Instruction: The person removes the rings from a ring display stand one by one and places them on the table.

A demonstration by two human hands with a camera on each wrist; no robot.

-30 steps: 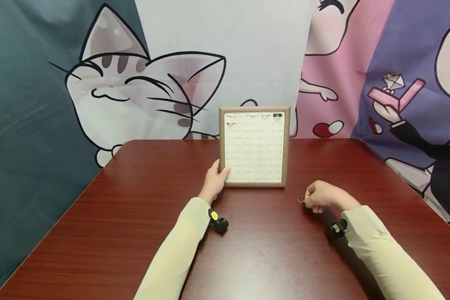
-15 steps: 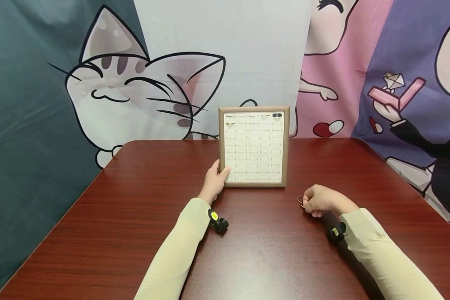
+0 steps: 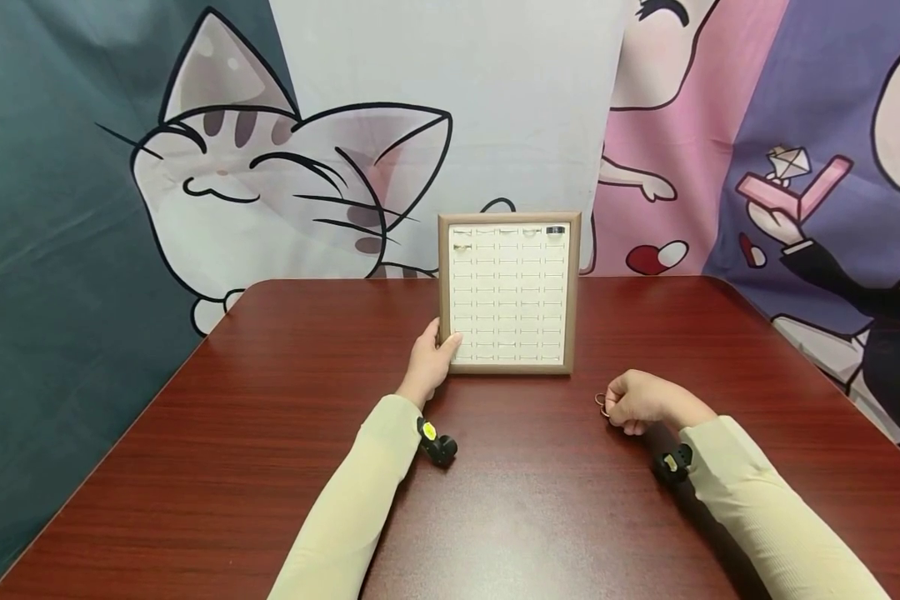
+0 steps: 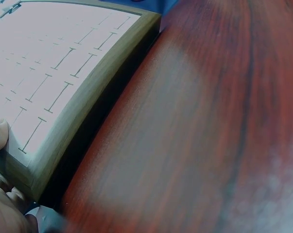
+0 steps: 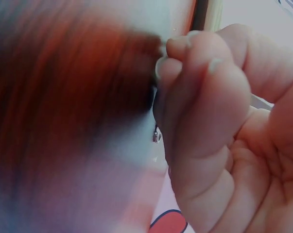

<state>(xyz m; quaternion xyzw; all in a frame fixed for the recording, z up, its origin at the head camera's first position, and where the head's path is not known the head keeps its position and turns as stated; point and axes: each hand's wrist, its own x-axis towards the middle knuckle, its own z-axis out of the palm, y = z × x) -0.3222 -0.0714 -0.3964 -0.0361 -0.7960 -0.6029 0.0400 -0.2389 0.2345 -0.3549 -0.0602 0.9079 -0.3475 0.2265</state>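
My left hand [image 3: 427, 362] grips the lower left corner of a wooden-framed ring display board [image 3: 508, 292], thumb on its white face, fingers behind. The board stands nearly upright on the table; its face has rows of slots. A dark ring [image 3: 555, 230] sits at its top right and a gold ring [image 3: 461, 247] at the left of the second row. Right of the board, my right hand [image 3: 641, 402] is low over the table, thumb and fingertips pinching a small thin ring [image 3: 605, 411], mostly hidden by the fingers. Another thin ring [image 3: 600, 399] shows just beside it.
The reddish-brown wooden table [image 3: 270, 483] reaches back to a printed cloth backdrop [image 3: 525, 100] with cartoon figures. Black wrist cameras [image 3: 439, 450] sit on both sleeves.
My right hand has dropped slightly toward the table since a second ago, and a second thin ring shows at its fingertips. My left hand and the board have stayed put.
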